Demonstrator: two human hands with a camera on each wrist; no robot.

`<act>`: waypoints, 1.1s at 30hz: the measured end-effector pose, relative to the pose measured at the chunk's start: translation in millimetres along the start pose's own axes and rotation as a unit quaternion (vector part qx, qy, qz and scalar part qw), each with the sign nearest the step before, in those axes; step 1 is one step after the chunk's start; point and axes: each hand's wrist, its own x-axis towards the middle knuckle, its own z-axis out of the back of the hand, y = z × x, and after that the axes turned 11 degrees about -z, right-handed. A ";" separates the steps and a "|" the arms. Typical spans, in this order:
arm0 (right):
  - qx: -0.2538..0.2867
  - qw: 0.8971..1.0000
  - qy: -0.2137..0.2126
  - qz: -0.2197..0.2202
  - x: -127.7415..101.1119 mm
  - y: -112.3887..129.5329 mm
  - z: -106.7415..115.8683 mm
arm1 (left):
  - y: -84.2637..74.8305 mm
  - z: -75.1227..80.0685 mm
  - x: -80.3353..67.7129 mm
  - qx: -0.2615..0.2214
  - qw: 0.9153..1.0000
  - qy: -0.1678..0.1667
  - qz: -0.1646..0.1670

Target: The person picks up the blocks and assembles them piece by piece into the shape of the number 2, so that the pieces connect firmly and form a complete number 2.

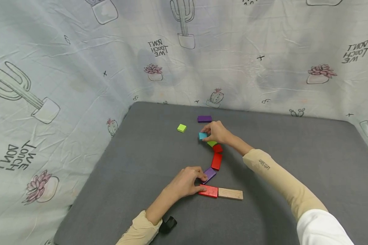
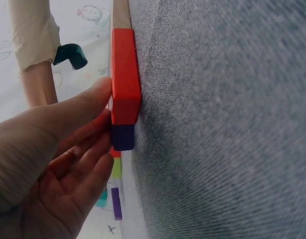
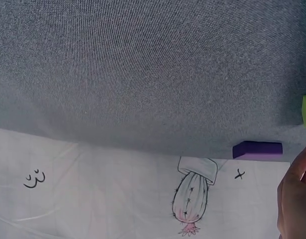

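— Blocks: where did they lie?
— In a curved chain on the grey table point(image 1: 141, 143). Right hand point(image 1: 216, 132) pinched the teal block point(image 1: 202, 135) at the chain's far end.
— Left hand point(image 1: 185, 182)?
— Fingers curled against the purple block point(image 1: 209, 174), thumb touching the red block point(image 1: 209, 191), which abutted a plain wooden block point(image 1: 230, 193).

Bright, even, soft lighting throughout, no glare. Faint shadows only beneath the left hand point(image 1: 188, 182) and right hand point(image 1: 217, 132) on the grey counter point(image 1: 294, 163). Noticeable wide-angle bending toward the head view's edges, curving the cactus-print cloth point(image 1: 49, 85). Sharp weave in both wrist views; slightly soft on the close left palm and on the right fingers at the frame corner.
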 end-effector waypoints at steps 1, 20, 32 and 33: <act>-0.005 1.000 -0.003 0.004 0.1 -0.9 -0.5 | -0.1 0.1 0.2 -0.001 1.000 0.001 0.001; -0.055 0.998 0.019 -0.026 3.2 -3.4 -8.0 | -2.8 1.5 1.7 0.000 1.000 0.021 0.019; -0.059 0.998 0.024 -0.023 6.0 -8.9 -8.2 | -1.7 0.5 -0.6 -0.001 1.000 0.013 0.018; -0.057 0.998 0.025 -0.024 6.1 -8.9 -7.9 | -1.6 0.4 -0.7 -0.001 1.000 0.013 0.018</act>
